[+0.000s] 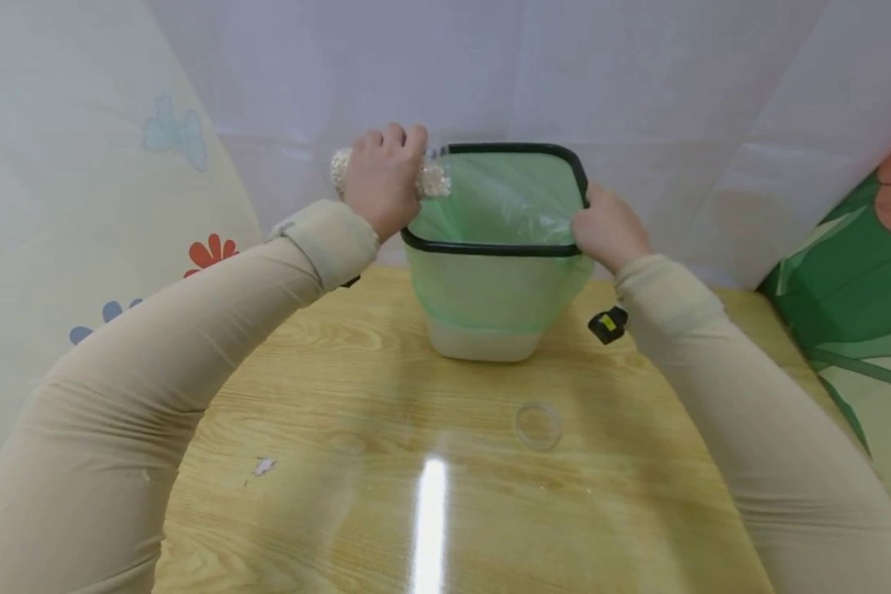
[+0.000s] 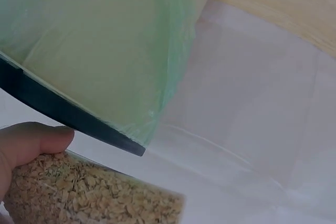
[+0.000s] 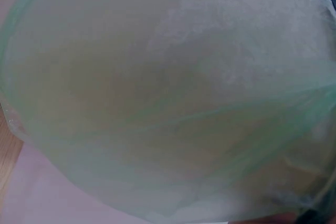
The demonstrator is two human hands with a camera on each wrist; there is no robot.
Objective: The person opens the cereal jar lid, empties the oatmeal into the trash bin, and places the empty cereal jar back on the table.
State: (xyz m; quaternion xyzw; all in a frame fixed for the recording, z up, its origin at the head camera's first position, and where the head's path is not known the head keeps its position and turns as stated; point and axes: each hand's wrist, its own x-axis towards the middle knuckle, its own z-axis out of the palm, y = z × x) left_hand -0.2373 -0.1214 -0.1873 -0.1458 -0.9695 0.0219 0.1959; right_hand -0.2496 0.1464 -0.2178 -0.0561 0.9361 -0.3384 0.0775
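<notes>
My left hand grips a clear jar of oat flakes, lying on its side with its right end at the left rim of a trash bin. In the left wrist view the flakes fill the visible part of the jar, below the black rim. A green trash bag lines the bin and folds down over its outside. My right hand holds the bin's right edge, fingers at the black rim. The right wrist view is mostly filled by the bag.
A clear round lid lies on the wooden table in front of the bin. A torn white scrap shows at the left. White sheeting hangs behind the bin, and printed cloth stands at the right.
</notes>
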